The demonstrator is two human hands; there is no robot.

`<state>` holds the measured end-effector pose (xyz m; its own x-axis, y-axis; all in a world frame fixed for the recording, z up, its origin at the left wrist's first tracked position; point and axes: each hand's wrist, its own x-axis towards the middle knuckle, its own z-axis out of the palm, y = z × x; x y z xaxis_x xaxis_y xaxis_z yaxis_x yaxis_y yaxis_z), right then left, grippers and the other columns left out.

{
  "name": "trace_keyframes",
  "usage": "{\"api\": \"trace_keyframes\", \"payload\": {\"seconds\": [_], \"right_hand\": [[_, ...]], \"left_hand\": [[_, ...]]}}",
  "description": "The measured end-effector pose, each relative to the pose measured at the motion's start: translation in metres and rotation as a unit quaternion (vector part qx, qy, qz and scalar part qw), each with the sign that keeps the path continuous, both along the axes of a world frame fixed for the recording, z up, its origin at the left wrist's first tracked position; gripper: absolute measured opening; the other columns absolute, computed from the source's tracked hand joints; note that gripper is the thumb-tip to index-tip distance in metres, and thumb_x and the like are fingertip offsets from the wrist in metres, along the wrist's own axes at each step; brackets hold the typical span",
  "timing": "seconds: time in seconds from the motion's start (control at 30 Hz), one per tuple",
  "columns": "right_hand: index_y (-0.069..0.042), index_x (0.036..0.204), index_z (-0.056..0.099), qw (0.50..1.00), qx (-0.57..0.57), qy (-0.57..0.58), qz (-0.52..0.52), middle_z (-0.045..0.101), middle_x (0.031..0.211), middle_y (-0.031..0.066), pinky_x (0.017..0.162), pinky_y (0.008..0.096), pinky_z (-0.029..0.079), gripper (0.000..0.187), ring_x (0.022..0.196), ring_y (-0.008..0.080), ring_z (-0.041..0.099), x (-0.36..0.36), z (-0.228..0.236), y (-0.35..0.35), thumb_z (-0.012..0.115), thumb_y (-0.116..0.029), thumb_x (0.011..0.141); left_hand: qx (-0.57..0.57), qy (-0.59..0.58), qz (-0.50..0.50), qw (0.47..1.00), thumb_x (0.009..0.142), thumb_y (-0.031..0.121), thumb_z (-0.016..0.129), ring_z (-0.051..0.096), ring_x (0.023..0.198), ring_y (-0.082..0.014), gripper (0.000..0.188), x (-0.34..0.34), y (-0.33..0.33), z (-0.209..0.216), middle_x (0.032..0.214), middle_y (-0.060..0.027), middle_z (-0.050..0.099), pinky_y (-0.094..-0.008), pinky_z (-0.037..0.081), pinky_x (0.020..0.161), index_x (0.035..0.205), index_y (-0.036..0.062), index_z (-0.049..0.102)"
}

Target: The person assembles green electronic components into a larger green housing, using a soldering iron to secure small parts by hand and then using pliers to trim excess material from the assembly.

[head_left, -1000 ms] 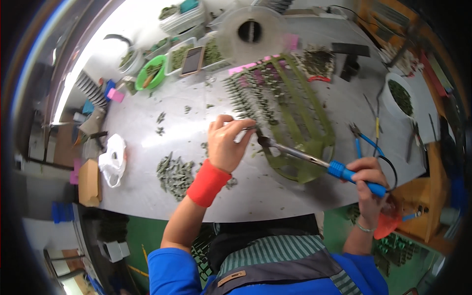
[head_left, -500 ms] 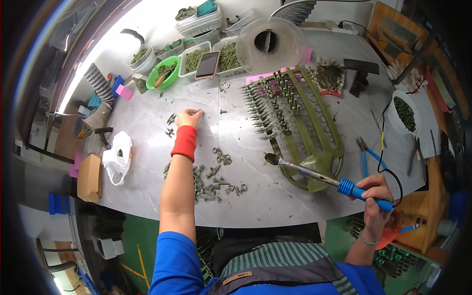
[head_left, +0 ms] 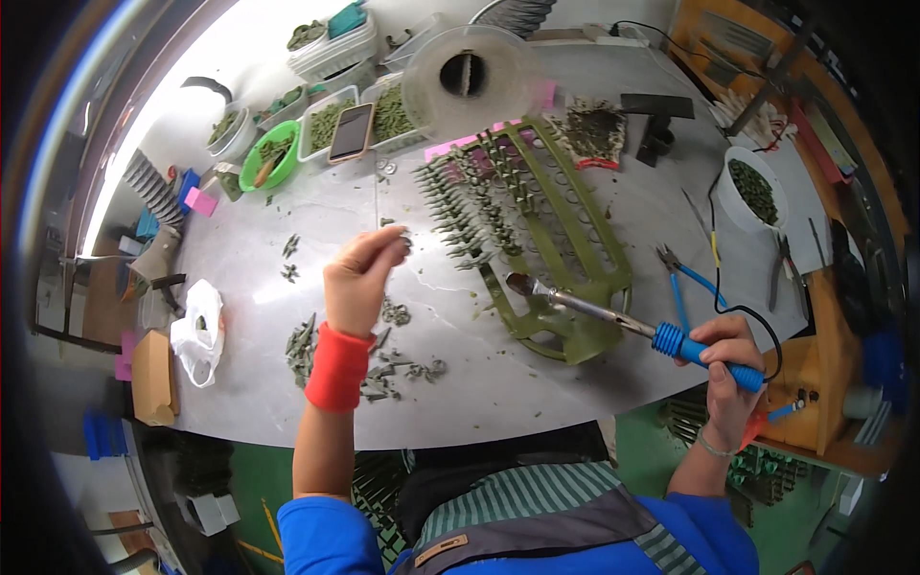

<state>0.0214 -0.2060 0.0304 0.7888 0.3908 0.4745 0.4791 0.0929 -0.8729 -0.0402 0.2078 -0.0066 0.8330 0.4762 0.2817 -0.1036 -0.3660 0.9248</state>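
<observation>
Green rack (head_left: 580,331), long axis eleven-to-five, lies at three o'clock from the nearer left hand (head_left: 356,283), which pinches a dark piece (head_left: 406,242), the right hand (head_left: 725,356) wrapped around the iron (head_left: 606,314).

I find the scene bright; the strongest light comes from the upper left, washing out the white wall (head_left: 240,57). Pale glare lies on the smooth grey table (head_left: 537,393), and the metal tool with ribbed blue handle (head_left: 666,339) shines along its shaft. Straight edges bend toward the black, blurred rim.
</observation>
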Motion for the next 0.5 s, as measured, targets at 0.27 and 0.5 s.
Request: {"api": "trace_keyframes", "payload": {"seconds": [0.27, 0.5], "right_hand": [[0.003, 0.095, 0.063, 0.999, 0.041, 0.007, 0.022, 0.06, 0.106, 0.0192, 0.074, 0.0391, 0.063, 0.009, 0.09, 0.0264, 0.066, 0.023, -0.016, -0.005, 0.062, -0.004, 0.09], [0.003, 0.094, 0.065, 0.997, 0.068, 0.019, 0.032, 0.062, 0.105, 0.0198, 0.074, 0.038, 0.063, 0.008, 0.089, 0.0251, 0.066, 0.035, -0.031, -0.002, 0.062, -0.001, 0.088]], "left_hand": [[0.333, -0.058, -0.018, 0.941, 0.077, 0.006, 0.078, 0.063, 0.079, -0.0222, 0.015, 0.032, -0.091, 0.016, 0.082, -0.0038, 0.071, -0.0336, 0.051, 0.073, 0.092, 0.009, 0.075], [0.42, -0.044, 0.008, 0.906, 0.075, 0.012, 0.08, 0.055, 0.076, -0.0176, 0.015, 0.045, -0.1, -0.004, 0.074, 0.0027, 0.067, -0.0323, 0.041, 0.076, 0.089, 0.015, 0.076]]}}
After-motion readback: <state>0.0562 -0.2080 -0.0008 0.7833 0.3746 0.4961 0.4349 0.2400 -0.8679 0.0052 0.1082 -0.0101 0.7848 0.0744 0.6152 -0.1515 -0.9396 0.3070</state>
